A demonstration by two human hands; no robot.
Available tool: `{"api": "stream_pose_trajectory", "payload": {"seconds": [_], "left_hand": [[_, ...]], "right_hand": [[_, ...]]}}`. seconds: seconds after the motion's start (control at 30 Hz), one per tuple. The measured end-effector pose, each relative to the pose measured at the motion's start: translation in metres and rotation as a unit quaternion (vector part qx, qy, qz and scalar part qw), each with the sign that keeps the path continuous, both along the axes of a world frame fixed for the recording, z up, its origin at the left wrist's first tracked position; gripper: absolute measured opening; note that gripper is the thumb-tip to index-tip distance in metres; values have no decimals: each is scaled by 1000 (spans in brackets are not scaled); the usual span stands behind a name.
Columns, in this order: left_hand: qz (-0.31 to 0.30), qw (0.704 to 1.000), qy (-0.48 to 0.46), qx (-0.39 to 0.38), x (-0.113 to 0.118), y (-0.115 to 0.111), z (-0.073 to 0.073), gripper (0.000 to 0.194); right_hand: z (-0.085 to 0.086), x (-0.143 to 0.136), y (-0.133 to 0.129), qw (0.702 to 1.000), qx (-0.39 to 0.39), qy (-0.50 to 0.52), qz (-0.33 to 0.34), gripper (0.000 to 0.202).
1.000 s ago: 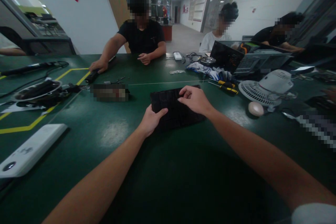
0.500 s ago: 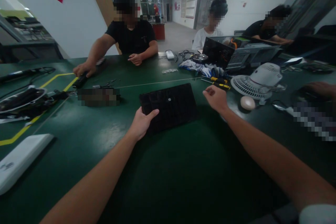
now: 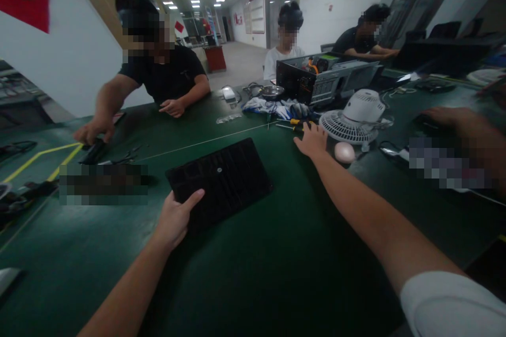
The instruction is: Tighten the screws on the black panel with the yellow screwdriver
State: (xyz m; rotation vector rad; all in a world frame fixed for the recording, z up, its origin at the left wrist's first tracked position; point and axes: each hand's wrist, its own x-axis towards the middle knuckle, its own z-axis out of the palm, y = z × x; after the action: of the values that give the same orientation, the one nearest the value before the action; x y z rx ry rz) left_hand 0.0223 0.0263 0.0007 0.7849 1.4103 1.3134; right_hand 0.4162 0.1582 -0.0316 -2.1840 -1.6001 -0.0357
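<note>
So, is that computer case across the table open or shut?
Open, at least on top: an orange part and a green part show inside the computer case, with no cover over them.

A flat black rectangular panel point(image 3: 223, 184) is left of black-and-yellow screwdrivers point(image 3: 295, 121) on a green table point(image 3: 253, 274); a round white plastic fan point(image 3: 342, 127) lies to their right, bunched blue-and-white cloth point(image 3: 272, 108) behind them.

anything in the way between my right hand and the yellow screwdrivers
No, nothing visible. The fingers of your right hand are right at the screwdrivers, partly hiding the handles; contact is hard to tell. The fan sits to the right and the cloth beyond, neither in between.
</note>
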Motion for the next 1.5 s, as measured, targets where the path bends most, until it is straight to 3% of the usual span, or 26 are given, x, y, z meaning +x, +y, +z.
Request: {"api": "stream_pose_trajectory", "payload": {"seconds": [0.17,0.33,0.53,0.7,0.8,0.9,1.03,1.13,1.23,1.5], "left_hand": [[14,1000,11,-9,-1,0,3,49],[23,1000,15,12,1,16,4,43],[34,996,22,74,3,35,-14,42],[32,995,34,92,1,35,-25,45],[28,994,27,101,3,35,-26,44],[24,993,15,114,5,36,-27,43],[52,990,35,124,5,39,-34,40],[69,987,62,133,3,40,-39,41],[70,985,68,142,3,40,-41,40],[88,984,82,130,5,38,-39,38]], "right_hand": [[-4,-12,-2,999,-23,8,32,60],[-5,-25,-5,997,-32,37,63,54],[-6,-27,-13,992,-28,83,87,54],[-2,-38,-17,987,-11,131,93,35],[20,-42,-18,983,34,154,98,36],[66,-45,-30,967,128,181,128,42],[147,-60,-72,937,172,81,293,33],[185,-76,-103,918,114,-4,381,26],[190,-90,-114,910,71,-83,401,22],[170,-112,-101,927,20,-150,343,22]]}}
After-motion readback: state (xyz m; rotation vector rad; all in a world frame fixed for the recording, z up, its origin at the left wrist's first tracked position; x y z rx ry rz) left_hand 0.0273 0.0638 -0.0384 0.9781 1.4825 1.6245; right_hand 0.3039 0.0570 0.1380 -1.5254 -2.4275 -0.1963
